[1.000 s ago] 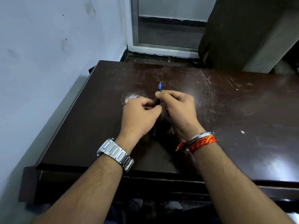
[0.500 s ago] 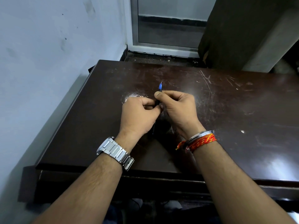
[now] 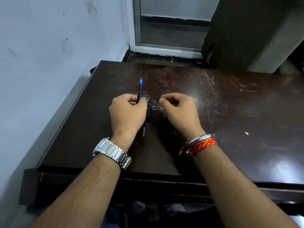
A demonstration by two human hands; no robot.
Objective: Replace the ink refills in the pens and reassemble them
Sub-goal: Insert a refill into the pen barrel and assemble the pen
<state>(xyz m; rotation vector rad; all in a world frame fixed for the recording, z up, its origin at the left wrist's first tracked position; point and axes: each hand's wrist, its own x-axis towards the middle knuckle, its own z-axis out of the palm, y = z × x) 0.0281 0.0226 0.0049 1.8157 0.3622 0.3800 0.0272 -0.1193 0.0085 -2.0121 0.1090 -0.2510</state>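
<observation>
My left hand is closed around a dark pen whose blue tip end points away from me, sticking out above the fist. More dark pen parts lie on the table just right of that hand, and a thin piece shows below it, partly hidden by my wrist. My right hand hovers to the right, apart from the pen, fingers curled in; nothing shows in it.
The dark brown table is scratched and shiny, with a small white speck at the right. A pale wall runs along the left edge. A metal-framed door stands beyond the far edge.
My hands were together on the pen; now they have parted. The left hand carries the pen to the left with more of it showing, and the right hand has let go.
</observation>
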